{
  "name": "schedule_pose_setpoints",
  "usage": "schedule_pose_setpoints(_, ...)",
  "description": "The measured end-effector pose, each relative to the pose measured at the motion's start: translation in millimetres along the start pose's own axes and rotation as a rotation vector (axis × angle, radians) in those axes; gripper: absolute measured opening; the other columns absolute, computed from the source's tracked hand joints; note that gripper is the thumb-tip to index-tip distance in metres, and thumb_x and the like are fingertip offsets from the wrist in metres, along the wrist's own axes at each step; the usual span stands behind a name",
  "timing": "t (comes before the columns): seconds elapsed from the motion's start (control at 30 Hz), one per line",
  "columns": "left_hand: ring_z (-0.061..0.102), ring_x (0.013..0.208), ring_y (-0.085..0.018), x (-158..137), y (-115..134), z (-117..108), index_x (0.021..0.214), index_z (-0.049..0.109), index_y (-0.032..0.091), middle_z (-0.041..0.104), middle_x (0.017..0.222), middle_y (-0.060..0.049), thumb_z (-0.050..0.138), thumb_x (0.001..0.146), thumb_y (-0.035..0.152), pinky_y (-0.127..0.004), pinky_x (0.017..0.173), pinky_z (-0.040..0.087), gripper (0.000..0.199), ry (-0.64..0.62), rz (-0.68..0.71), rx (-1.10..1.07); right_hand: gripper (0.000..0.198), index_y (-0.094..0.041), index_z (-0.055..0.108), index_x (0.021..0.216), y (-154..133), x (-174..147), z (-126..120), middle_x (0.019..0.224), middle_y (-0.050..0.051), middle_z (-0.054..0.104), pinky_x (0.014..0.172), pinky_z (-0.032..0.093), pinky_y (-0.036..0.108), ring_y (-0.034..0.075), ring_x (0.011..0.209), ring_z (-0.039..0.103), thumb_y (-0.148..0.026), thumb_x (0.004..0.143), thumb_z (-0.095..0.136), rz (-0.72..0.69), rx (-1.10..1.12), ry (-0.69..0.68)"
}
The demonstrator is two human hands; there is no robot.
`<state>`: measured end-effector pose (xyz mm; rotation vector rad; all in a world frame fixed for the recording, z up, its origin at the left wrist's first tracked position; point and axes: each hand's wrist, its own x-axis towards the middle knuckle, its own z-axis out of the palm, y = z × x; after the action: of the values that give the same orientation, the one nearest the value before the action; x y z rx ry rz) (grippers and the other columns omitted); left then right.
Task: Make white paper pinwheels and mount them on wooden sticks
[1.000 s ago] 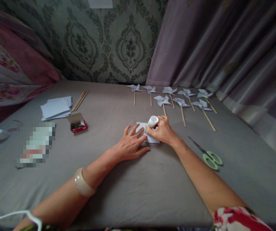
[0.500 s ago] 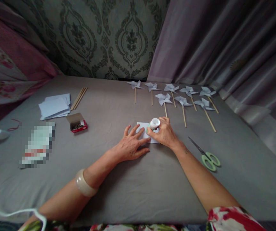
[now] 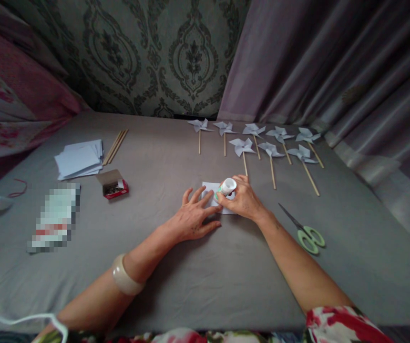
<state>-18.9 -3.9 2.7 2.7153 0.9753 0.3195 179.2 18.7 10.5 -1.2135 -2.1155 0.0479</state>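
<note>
A small white paper [image 3: 208,187] lies on the grey cloth in front of me. My left hand [image 3: 195,216] rests flat with spread fingers, its fingertips on the paper's left part. In my right hand [image 3: 246,200] is a white and green glue stick [image 3: 228,186], gripped between thumb and fingers. The glue stick is tilted, with its open-looking white end upward; its lower end is down at the paper and hidden by my fingers. Much of the paper is covered by both hands.
Several paper pinwheels [image 3: 242,146] on sticks lie at the back right. Green-handled scissors [image 3: 310,239] lie right of my right arm. To the left are a paper stack [image 3: 78,159], wooden sticks [image 3: 115,146], a small red box [image 3: 115,187], a blurred packet [image 3: 56,216] and a white cord [image 3: 15,317].
The glue stick and my right hand have shifted very slightly left over the paper. The whole view has moved a little; my left hand stays on the paper.
</note>
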Motion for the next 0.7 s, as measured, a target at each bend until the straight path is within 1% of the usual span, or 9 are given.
schedule_pose_setpoints(0.1,0.025,0.139,-0.039,-0.2,0.1,0.2,0.126,0.057,0.032,0.041,0.146,-0.011,0.046,0.089,0.053,-0.067,0.107,0.013,0.044,0.010,0.006,-0.010,0.009,-0.021,0.056,0.069,1.7,1.1,0.2,0.068,0.002,0.061,0.083,0.041,0.038,0.019,0.069,0.057,-0.026,0.076,0.059,0.027,-0.015,0.011)
schedule_pose_setpoints(0.2,0.024,0.139,-0.039,0.0,0.3,-0.2,0.126,0.057,0.032,0.040,0.147,-0.011,0.046,0.089,0.053,-0.068,0.106,0.013,0.043,0.001,0.000,-0.019,0.011,-0.021,0.055,0.068,1.5,2.2,1.7,0.067,0.002,0.060,0.083,0.041,0.038,0.019,0.069,0.056,-0.027,0.077,0.058,0.035,-0.034,0.041)
schedule_pose_setpoints(0.3,0.024,0.139,-0.039,0.2,0.4,-0.7,0.125,0.057,0.032,0.041,0.146,-0.010,0.046,0.089,0.054,-0.067,0.107,0.013,0.043,-0.006,-0.005,-0.020,0.009,-0.021,0.056,0.070,0.4,2.6,1.6,0.069,0.002,0.061,0.085,0.040,0.037,0.019,0.072,0.057,-0.026,0.076,0.059,0.026,-0.004,0.007)
schedule_pose_setpoints(0.37,0.024,0.139,-0.038,0.1,0.3,-0.7,0.125,0.057,0.031,0.042,0.145,-0.011,0.046,0.089,0.054,-0.067,0.107,0.013,0.044,-0.002,-0.002,-0.018,0.010,-0.021,0.055,0.068,0.6,3.1,1.0,0.067,0.001,0.059,0.083,0.040,0.037,0.018,0.069,0.056,-0.026,0.075,0.059,0.044,0.005,-0.017)
schedule_pose_setpoints(0.5,0.024,0.138,-0.040,0.0,-0.3,0.3,0.125,0.057,0.031,0.041,0.146,-0.012,0.046,0.089,0.053,-0.068,0.106,0.014,0.044,0.005,0.007,-0.025,0.016,-0.022,0.050,0.063,1.2,4.8,1.1,0.061,0.000,0.054,0.080,0.041,0.037,0.018,0.065,0.053,-0.027,0.076,0.059,0.077,-0.032,0.007)
schedule_pose_setpoints(0.57,0.024,0.138,-0.040,0.2,-0.2,0.4,0.124,0.058,0.031,0.041,0.146,-0.011,0.047,0.089,0.053,-0.068,0.106,0.014,0.043,0.004,0.003,-0.033,0.015,-0.022,0.051,0.065,0.8,5.0,1.3,0.063,0.000,0.056,0.081,0.041,0.037,0.019,0.068,0.054,-0.027,0.076,0.059,0.064,-0.027,0.010)
schedule_pose_setpoints(0.63,0.024,0.138,-0.040,0.4,0.1,-0.1,0.124,0.058,0.031,0.040,0.147,-0.011,0.047,0.089,0.053,-0.068,0.106,0.014,0.043,-0.002,-0.005,-0.035,0.012,-0.022,0.053,0.067,0.9,4.8,0.8,0.066,0.001,0.058,0.083,0.041,0.037,0.019,0.071,0.056,-0.027,0.076,0.059,0.052,0.002,-0.017)
schedule_pose_setpoints(0.7,0.024,0.139,-0.040,0.5,0.5,-0.7,0.125,0.058,0.031,0.040,0.147,-0.011,0.047,0.089,0.053,-0.067,0.106,0.014,0.043,-0.008,-0.008,-0.032,0.012,-0.022,0.054,0.067,1.8,4.8,0.2,0.067,0.001,0.059,0.083,0.041,0.037,0.018,0.070,0.055,-0.027,0.076,0.059,0.057,0.020,-0.039)
